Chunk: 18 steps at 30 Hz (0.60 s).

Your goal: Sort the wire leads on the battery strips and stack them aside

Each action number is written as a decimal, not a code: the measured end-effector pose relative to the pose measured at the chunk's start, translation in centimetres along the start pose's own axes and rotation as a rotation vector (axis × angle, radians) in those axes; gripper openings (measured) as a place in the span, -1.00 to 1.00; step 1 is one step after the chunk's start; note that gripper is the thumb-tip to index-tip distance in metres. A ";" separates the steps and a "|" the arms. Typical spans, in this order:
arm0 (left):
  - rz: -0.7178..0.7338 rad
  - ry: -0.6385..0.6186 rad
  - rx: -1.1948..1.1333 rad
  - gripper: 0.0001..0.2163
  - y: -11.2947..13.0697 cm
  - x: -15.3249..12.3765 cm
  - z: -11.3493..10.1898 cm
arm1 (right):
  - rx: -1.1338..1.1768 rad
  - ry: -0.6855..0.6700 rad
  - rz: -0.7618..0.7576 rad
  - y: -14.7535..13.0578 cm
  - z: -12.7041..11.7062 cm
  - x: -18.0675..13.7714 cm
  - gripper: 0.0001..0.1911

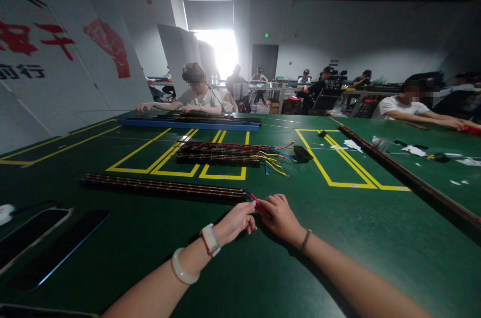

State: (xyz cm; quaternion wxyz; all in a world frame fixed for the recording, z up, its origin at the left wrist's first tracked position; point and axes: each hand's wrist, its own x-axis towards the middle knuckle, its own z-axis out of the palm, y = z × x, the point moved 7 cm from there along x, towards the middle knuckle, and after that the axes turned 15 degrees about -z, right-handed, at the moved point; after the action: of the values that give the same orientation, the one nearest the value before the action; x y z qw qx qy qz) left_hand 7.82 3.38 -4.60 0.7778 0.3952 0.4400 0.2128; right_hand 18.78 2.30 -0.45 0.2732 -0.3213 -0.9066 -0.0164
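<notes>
A long dark strip (165,188) lies across the green table (338,238) in front of me. At its right end a short red wire (257,202) sticks out. My left hand (236,220) and my right hand (280,217) meet there, both with fingers closed in a pinch on the red wire. A watch and a pale bangle are on my left wrist, a thin bracelet on my right.
Further back lie stacked dark strips (221,153) with coloured wires (274,157) inside yellow floor-tape outlines, and a small black box (302,153). A blue rail (190,123) lies before a seated person. Dark flat panels (45,243) lie at my left. Other people sit at the right table.
</notes>
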 end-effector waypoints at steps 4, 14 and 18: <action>0.029 -0.016 0.025 -0.61 -0.2 0.2 0.0 | -0.258 -0.003 -0.140 -1.6 0.0 0.1 -0.71; 0.031 0.039 0.110 -0.56 -0.3 0.2 0.0 | -0.370 -0.047 -0.367 -4.1 0.2 0.1 -0.80; 0.032 0.067 0.139 -0.59 -0.5 0.5 -0.2 | -0.281 0.004 -0.257 -3.9 -1.0 0.3 -0.68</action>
State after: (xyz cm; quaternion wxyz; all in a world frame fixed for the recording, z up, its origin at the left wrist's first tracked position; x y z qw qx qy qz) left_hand 7.90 3.49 -5.35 0.7299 0.4479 0.4730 0.2070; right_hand 16.80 -0.83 1.07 0.2230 -0.2378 -0.9284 -0.1784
